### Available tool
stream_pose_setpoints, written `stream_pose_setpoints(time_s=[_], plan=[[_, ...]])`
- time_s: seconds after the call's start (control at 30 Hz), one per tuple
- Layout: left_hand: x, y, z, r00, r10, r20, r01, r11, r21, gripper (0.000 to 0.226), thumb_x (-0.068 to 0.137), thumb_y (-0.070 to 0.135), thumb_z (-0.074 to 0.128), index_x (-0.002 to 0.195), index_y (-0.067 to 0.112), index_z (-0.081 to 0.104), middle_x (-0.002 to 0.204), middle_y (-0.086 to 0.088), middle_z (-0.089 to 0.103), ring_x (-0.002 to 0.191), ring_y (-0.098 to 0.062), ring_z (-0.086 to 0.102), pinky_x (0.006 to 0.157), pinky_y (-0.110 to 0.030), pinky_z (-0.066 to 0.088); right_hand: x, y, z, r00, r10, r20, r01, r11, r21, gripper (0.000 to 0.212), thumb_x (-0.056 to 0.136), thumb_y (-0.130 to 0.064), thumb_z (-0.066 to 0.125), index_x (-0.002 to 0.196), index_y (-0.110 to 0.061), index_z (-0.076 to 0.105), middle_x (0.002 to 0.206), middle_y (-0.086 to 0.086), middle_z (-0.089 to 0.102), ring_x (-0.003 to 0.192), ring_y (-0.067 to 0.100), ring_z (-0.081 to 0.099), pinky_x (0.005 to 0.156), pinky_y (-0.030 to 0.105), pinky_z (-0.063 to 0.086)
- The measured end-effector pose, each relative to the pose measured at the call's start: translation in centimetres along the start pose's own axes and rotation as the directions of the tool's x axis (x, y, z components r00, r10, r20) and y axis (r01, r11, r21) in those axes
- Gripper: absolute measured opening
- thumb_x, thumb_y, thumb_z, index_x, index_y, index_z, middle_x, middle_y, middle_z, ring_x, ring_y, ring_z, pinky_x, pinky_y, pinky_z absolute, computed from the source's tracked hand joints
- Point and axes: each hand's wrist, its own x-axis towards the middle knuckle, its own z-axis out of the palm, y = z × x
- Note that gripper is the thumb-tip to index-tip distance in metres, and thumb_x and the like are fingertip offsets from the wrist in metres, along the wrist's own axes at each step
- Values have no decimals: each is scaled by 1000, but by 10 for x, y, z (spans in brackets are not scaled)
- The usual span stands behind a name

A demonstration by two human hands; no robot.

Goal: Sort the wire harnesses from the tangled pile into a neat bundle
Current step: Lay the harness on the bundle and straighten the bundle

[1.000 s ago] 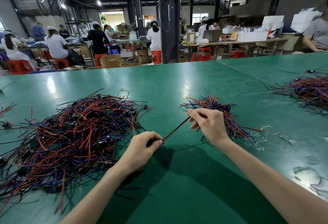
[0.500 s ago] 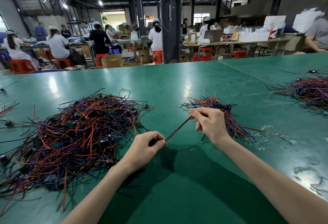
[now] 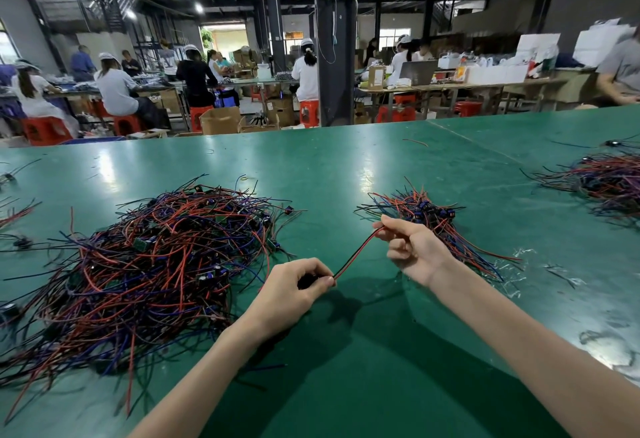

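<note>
A big tangled pile (image 3: 145, 264) of red, blue and black wire harnesses spreads over the left of the green table (image 3: 329, 167). A smaller, tidier bundle (image 3: 429, 215) lies to the right of centre. Between them one red-and-black harness (image 3: 356, 253) is stretched above the table. My left hand (image 3: 294, 290) pinches its lower end, where a dark connector hides in my fingers. My right hand (image 3: 412, 250) pinches its upper end just in front of the bundle.
Another heap of harnesses (image 3: 606, 184) lies at the table's right edge. Stray wires (image 3: 17, 209) sit at the far left, and clear plastic scraps (image 3: 512, 274) lie right of the bundle. Beyond the table, a dark pillar (image 3: 334, 39) and seated workers at benches.
The harness hangs slightly slacker and curved between my hands. Both hands keep their grip and have barely shifted.
</note>
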Motion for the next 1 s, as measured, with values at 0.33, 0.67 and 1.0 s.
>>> stream_pose_setpoints(time_s=[0.33,0.67,1.0], plan=[[-1,2,0,1000,1,25,0,997,-72,9,87,15,67,79,13,70,65,7,61,56,-1,46,57,-15,37,5,11,-6,700,-712,58,525,458,-718,23,86,-16,69,64,-8,72,46,9,60,33,10,47,40,22,38],[0,3,3,999,-3,53,8,995,-96,13,87,16,67,75,20,68,61,10,58,55,-2,44,56,-18,37,1,1,2,963,-212,-166,177,963,-204,21,85,-9,65,66,-1,67,50,6,62,31,5,45,30,14,25],[1,6,6,992,-121,-21,106,930,-351,18,87,5,64,71,13,66,59,4,59,52,-6,49,54,-17,40,-8,13,12,988,-119,98,139,963,-233,54,76,-49,59,99,-1,66,80,7,71,47,11,54,38,19,37]])
